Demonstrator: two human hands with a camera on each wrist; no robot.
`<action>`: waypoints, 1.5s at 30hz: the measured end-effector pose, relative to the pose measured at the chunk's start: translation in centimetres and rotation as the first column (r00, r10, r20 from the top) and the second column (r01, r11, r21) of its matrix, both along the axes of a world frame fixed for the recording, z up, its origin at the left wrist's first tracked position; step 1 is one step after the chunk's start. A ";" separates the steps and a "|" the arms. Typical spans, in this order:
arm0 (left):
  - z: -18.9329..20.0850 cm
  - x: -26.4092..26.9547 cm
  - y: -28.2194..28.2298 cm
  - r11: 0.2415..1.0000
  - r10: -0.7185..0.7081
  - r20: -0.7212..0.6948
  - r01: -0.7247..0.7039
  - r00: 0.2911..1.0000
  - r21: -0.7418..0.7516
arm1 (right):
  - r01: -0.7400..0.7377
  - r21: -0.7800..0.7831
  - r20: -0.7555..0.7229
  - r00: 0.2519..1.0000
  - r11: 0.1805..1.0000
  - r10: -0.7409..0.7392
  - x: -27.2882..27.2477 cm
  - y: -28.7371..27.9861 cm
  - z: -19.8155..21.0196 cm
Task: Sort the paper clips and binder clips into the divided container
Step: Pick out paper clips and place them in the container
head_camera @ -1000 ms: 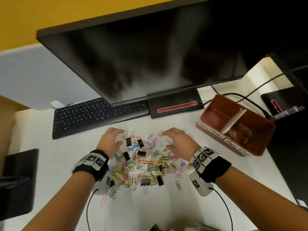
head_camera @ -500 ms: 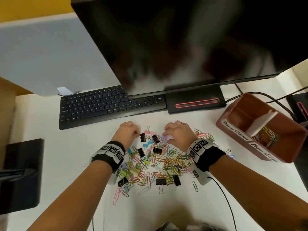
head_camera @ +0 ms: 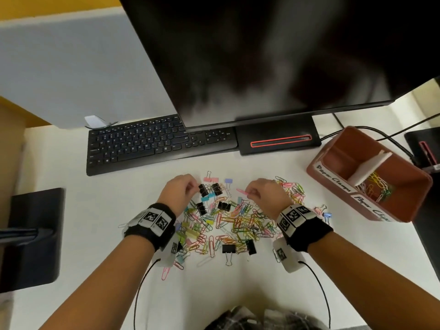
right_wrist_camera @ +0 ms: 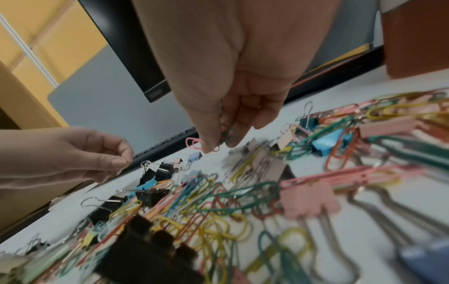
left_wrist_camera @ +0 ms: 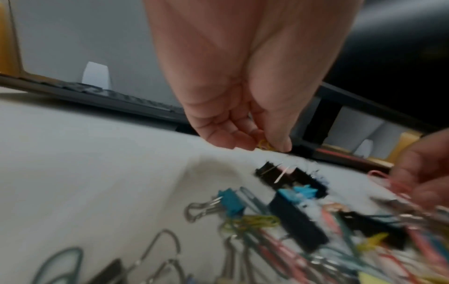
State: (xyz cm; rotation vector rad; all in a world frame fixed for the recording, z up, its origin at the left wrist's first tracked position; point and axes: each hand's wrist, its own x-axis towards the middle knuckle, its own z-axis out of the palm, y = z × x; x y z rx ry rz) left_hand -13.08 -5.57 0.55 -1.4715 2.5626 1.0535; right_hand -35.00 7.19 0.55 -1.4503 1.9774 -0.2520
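A white desk is carrying a keyboard, a monitor and a jumble of paper clips and binder clips, with the brown divided container sitting to the right, some paper clips already lying in its nearer compartment. The left hand is pinching a yellow paper clip and the right hand is pinching a pink paper clip, both just above the pile's far edge. The picking step seems to be in hand; next, I judge, each clip is needing carrying to that paper-clip compartment
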 end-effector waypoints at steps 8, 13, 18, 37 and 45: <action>1.0 -0.5 6.7 0.982 -0.042 0.080 0.027 0.996 0.187 | -0.273 0.057 0.113 0.957 0.960 0.266 1.6 1.2 1.0; -1.0 -1.4 6.7 0.998 -0.048 0.177 0.053 0.983 -0.023 | -0.296 0.082 0.013 0.955 0.952 0.296 2.8 1.0 -0.2; -1.5 -1.4 6.1 0.990 -0.086 0.182 0.105 0.980 -0.097 | -0.290 0.042 -0.100 0.951 0.956 0.293 2.4 1.4 -1.4; 3.1 -2.1 5.7 0.985 -0.149 0.065 0.143 0.987 0.099 | -0.105 -0.094 0.052 0.993 0.990 0.110 -0.8 3.3 2.8; 8.4 -10.5 7.7 0.955 -0.173 -0.259 0.226 0.950 0.193 | 0.312 -0.327 0.002 0.944 0.892 -0.329 -10.4 10.5 7.6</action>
